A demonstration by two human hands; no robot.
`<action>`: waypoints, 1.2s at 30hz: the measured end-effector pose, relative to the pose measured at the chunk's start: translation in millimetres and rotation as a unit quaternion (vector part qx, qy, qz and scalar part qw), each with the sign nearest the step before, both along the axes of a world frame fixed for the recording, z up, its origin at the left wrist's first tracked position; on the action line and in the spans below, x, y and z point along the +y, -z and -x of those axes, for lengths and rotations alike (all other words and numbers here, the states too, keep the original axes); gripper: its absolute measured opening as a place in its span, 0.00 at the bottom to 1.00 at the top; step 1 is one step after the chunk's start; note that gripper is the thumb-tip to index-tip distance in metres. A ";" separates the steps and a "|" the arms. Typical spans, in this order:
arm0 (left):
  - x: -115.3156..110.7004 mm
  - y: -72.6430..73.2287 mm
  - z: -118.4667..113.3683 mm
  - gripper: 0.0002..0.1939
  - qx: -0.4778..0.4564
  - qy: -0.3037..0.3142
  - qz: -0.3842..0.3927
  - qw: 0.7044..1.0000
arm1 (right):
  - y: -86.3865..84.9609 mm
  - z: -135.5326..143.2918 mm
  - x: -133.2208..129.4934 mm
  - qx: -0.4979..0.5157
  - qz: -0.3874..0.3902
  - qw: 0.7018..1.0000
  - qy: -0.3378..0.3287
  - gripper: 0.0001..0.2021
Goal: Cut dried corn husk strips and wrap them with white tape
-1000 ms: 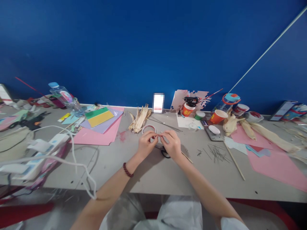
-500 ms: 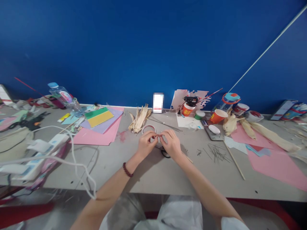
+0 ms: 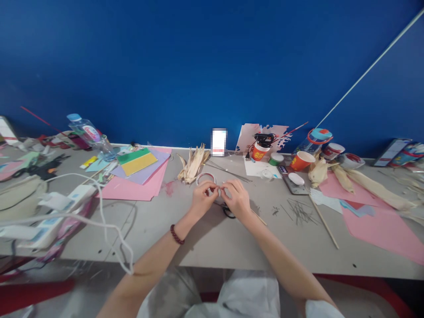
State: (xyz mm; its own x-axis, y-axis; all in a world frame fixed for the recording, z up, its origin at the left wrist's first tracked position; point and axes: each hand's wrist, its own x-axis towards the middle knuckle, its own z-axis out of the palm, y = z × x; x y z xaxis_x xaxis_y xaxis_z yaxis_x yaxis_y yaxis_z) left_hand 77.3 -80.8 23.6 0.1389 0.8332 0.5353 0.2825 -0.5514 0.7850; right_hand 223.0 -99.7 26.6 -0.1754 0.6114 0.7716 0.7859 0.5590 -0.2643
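Observation:
My left hand (image 3: pixel 203 197) and my right hand (image 3: pixel 236 197) meet fingertip to fingertip over the middle of the table. Thumb and fingers of each are pinched together, and whatever lies between them is too small to make out. Just behind my left hand lies a roll of tape (image 3: pixel 206 177), partly covered by the hand. Under my right hand show the black handles of scissors (image 3: pixel 228 211), their blades hidden. A bundle of dried corn husks (image 3: pixel 193 164) rests beyond the tape, with thin dark wires (image 3: pixel 228 170) beside it.
Coloured paper (image 3: pixel 132 187) and a power strip (image 3: pixel 49 221) with white cables lie left. At right are short wire pieces (image 3: pixel 300 212), a wooden stick (image 3: pixel 324 221), an orange cup (image 3: pixel 302 160), a phone (image 3: pixel 293 183), corn husks (image 3: pixel 377 187) and pink paper (image 3: pixel 380 225). A blue wall (image 3: pixel 212 66) stands behind.
Both hands stay almost in place with fingertips together. Only a very slight shift of the whole view shows.

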 end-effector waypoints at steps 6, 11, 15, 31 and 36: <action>-1.3 -0.5 -1.1 0.04 -0.025 0.001 0.013 1.000 | -1.2 0.8 -0.5 0.012 -0.019 1.000 -0.001 0.04; -1.5 0.4 -1.0 0.04 -0.012 -0.004 -0.006 1.000 | -1.8 0.9 0.1 0.039 -0.005 0.999 -0.003 0.04; -1.5 0.8 0.0 0.05 0.008 -0.011 -0.025 1.000 | -0.8 0.7 -0.5 0.041 0.007 0.999 -0.006 0.04; -1.1 -3.3 -4.5 0.04 -0.063 -0.010 0.058 0.996 | 5.9 -1.8 -0.4 -0.037 -0.050 0.998 0.005 0.05; 0.1 2.2 -6.5 0.06 -0.104 -0.010 0.118 0.987 | 9.9 -4.5 1.0 -0.045 -0.063 0.997 0.007 0.05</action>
